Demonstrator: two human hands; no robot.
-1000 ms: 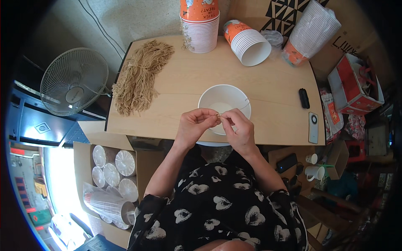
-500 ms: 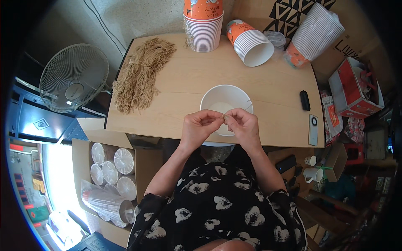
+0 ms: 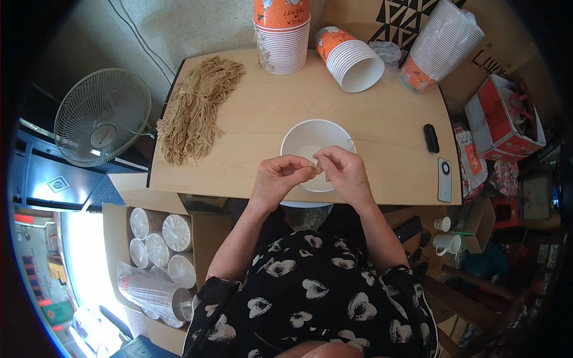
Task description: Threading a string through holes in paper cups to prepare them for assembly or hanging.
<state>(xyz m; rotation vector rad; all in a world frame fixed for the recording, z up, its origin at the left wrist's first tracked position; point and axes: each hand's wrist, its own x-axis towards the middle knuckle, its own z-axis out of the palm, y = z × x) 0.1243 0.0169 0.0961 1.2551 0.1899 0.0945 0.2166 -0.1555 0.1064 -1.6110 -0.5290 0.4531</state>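
Observation:
A white paper bucket [image 3: 293,136] stands upright at the near edge of the desk, its mouth facing up. In front of and partly over it, my left hand [image 3: 279,182] pinches a short end of thin beige string [image 3: 316,169] between thumb and forefinger. My right hand [image 3: 346,178] meets it from the other side, thumb and fingertips closed at the same string, though its tips hide most of the hold. A thin strand shows at the bucket's right rim. To the left lies a thick bundle of beige strings [image 3: 197,110].
At the back stand a stack of orange-and-white buckets [image 3: 280,48], a tipped stack [image 3: 352,62] and a plastic-wrapped stack [image 3: 441,45]. A phone [image 3: 444,180] and a black object [image 3: 431,138] lie right. A fan [image 3: 102,116] and a carton of wrapped stacks [image 3: 203,250] are left.
My fingertips have shifted slightly; the right forefinger has lifted a little above the left fingertips. The whole view has moved slightly. The bucket stays in place on the desk.

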